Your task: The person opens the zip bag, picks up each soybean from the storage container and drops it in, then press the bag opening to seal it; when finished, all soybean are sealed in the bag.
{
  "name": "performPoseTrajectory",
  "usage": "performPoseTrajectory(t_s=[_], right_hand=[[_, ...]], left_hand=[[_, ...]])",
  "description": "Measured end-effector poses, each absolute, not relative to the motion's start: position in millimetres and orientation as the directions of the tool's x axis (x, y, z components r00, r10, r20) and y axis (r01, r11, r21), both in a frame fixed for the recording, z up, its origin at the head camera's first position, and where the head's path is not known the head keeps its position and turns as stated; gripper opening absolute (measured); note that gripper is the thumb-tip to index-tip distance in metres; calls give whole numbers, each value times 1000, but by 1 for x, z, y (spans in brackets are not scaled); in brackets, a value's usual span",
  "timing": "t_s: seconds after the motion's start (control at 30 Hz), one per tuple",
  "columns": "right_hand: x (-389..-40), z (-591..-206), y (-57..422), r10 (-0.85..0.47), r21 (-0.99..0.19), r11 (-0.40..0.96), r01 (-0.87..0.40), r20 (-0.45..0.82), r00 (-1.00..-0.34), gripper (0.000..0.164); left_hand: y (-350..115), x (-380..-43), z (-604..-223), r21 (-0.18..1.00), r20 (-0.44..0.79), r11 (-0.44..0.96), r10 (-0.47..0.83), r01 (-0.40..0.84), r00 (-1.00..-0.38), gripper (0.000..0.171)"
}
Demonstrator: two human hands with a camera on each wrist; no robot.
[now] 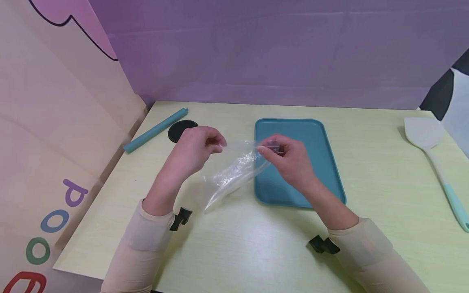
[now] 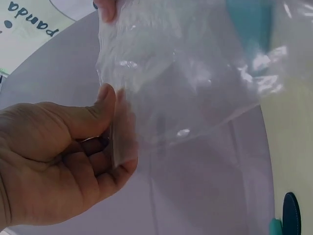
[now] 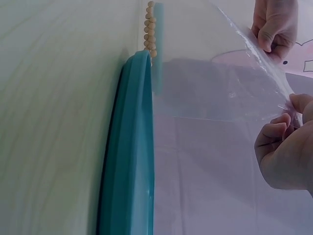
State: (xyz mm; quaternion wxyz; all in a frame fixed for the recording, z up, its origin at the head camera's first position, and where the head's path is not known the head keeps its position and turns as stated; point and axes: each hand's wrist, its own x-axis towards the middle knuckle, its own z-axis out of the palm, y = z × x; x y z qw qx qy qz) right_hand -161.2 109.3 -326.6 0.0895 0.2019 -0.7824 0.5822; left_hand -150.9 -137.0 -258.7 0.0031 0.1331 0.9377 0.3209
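Note:
A clear plastic bag (image 1: 234, 171) hangs between both hands above the table, its body slanting down toward the front left. My left hand (image 1: 196, 148) pinches the bag's upper edge at the left corner. In the left wrist view, the thumb of the left hand (image 2: 63, 156) lies over the film, and the curled fingers show through behind it. My right hand (image 1: 289, 158) pinches the opposite end of that edge, over the blue tray (image 1: 293, 191). The right wrist view shows the right hand's (image 3: 288, 152) thumb and fingertips together on the bunched film.
A teal rod (image 1: 155, 130) and a black disc (image 1: 179, 130) lie at the back left. At the far right lies a white spatula (image 1: 425, 132) with a mint handle. A string of wooden beads (image 3: 149, 29) appears beyond the tray in the right wrist view.

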Motion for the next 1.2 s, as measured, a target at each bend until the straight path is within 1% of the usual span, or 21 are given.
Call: performPoseTrajectory(t_s=[0.2,0.33,0.4,0.47,0.67,0.87,1.03,1.2], right_hand=[[-163,-327,112,-197,-879,242,-412,371,-907,11],[-163,-327,113,-198,-872,244,-423,382,-903,12],[-164,-326,114,-194,-871,236,-431,393,-899,12],[-165,-325,115,-189,-871,226,-436,400,-897,12],[-167,-324,118,-174,-881,206,-426,395,-902,13],[-167,-323,120,-149,-890,199,-411,387,-910,13],[-168,-323,121,-156,-891,190,-413,388,-908,13],[-168,-321,122,-141,-908,155,-390,370,-918,17]], left_hand=[[-143,-153,-258,614,76,755,234,231,-969,3],[-142,-154,-260,613,113,747,239,258,-964,6],[-143,-155,-260,619,126,742,230,258,-965,4],[-143,-155,-260,639,120,731,216,241,-969,2],[-151,-156,-257,707,52,686,192,172,-980,11],[-152,-155,-256,757,54,639,148,137,-987,7],[-149,-156,-256,769,53,629,118,116,-992,4],[-154,-158,-257,815,65,568,109,116,-992,8]])
